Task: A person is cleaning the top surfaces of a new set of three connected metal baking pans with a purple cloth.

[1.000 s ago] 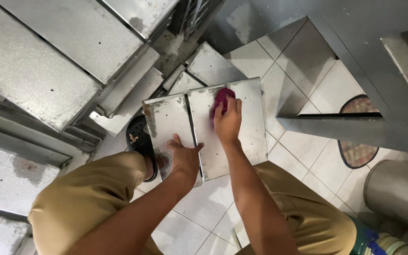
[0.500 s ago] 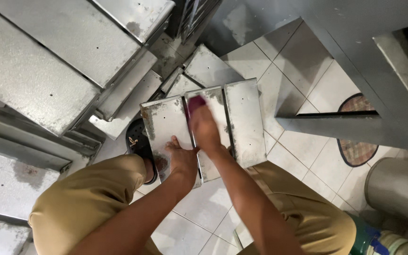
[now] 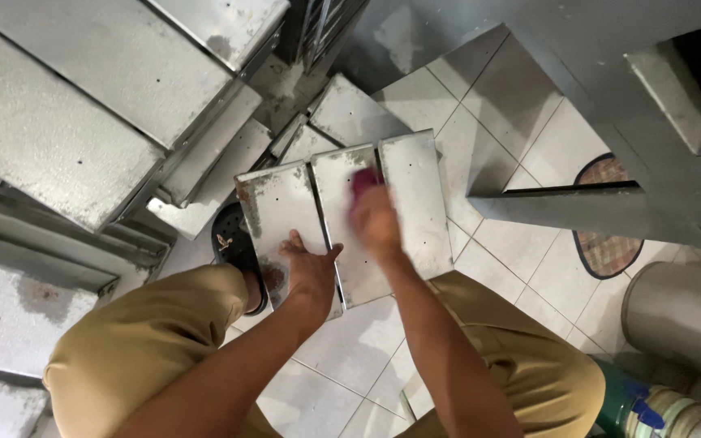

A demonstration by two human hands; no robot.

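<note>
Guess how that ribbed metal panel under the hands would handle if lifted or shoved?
Probably stiff: the metal panel has raised ribs and lies flat with no sag. Likely light for its size, since it looks like thin sheet. It may slide easily on the glossy floor tiles, which could be why the left hand presses it while the right hand rubs with a reddish pad.

A black sandal [image 3: 233,243], an oval mat [image 3: 606,235] and stacked metal sheets [image 3: 83,105] surround.

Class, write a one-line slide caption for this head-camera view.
Left hand steadies a ridged metal panel on the tiled floor while the right hand presses a magenta pad against it.
</note>
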